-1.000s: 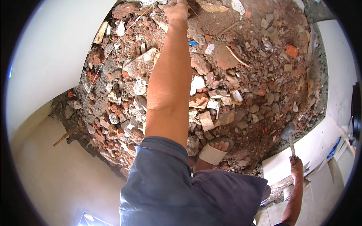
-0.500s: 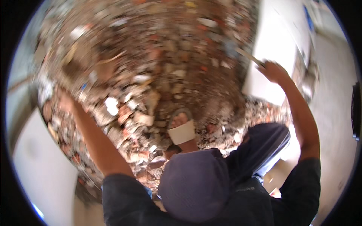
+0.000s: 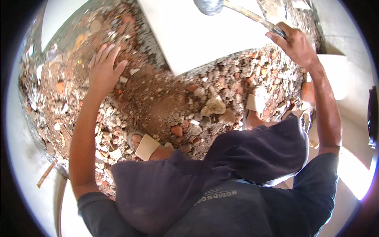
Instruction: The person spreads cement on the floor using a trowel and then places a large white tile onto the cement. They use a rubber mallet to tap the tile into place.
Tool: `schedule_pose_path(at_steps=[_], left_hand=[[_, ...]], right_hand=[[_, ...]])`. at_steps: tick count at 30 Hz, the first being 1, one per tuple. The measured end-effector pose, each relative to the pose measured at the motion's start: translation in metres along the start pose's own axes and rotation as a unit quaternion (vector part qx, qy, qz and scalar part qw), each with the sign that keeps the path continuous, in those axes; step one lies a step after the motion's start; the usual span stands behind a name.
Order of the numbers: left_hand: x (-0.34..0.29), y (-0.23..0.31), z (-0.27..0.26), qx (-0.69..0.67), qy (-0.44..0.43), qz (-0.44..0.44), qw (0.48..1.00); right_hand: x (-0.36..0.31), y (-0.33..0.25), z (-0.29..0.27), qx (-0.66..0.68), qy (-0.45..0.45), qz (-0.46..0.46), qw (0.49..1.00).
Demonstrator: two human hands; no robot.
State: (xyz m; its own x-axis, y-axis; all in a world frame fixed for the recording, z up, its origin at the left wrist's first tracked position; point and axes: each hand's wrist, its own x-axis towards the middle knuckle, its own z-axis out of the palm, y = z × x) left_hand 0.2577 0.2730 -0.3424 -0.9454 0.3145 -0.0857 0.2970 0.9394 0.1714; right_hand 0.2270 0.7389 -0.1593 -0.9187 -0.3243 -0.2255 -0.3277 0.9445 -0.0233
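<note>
My right hand [image 3: 298, 45] is wrapped round the end of the handle of a mallet [image 3: 248, 13]. Its rounded grey head is over a large white tile [image 3: 197, 45], partly cut off by the top edge; whether it touches the tile I cannot tell. The tile's near corner points toward me, with rough grey mortar [image 3: 148, 37] along its left side. My left hand [image 3: 104, 69] has its fingers stretched out over the rubble, left of the tile, holding nothing.
Broken brick and stone rubble [image 3: 213, 106] covers the ground around my sandalled feet [image 3: 147, 146]. Another white tile [image 3: 61, 17] is at the far left. A grey wall [image 3: 23, 158] and a thin stick [image 3: 46, 173] are on the left. At right is a pale slab [image 3: 333, 75].
The view has swung to the right, so the white tile now sits at top centre. My left hand has moved in from the far left. The mallet stays in my right hand.
</note>
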Motion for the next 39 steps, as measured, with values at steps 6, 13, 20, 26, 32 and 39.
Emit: schedule_pose_path(at_steps=[6, 13, 20, 26, 32, 39], left_hand=[[0.140, 0.161, 0.000, 0.079, -0.204, 0.004, 0.976], [0.180, 0.284, 0.117, -0.007, -0.203, -0.125, 0.971], [0.194, 0.322, 0.135, -0.015, -0.156, -0.214, 0.964], [0.208, 0.330, 0.136, -0.001, -0.186, -0.246, 0.951], [0.246, 0.308, 0.144, -0.032, -0.063, -0.215, 0.974], [0.197, 0.229, 0.115, 0.072, -0.170, -0.064, 0.981]], right_hand=[[-0.081, 0.148, 0.130, 0.217, -0.004, 0.192, 0.957], [-0.094, 0.178, 0.264, 0.257, 0.121, 0.161, 0.945], [-0.073, 0.201, 0.270, 0.386, -0.044, 0.183, 0.903], [-0.066, 0.197, 0.290, 0.420, -0.045, 0.200, 0.884], [-0.050, 0.201, 0.284, 0.358, -0.052, 0.175, 0.915], [-0.035, 0.204, 0.274, 0.450, -0.033, 0.153, 0.879]])
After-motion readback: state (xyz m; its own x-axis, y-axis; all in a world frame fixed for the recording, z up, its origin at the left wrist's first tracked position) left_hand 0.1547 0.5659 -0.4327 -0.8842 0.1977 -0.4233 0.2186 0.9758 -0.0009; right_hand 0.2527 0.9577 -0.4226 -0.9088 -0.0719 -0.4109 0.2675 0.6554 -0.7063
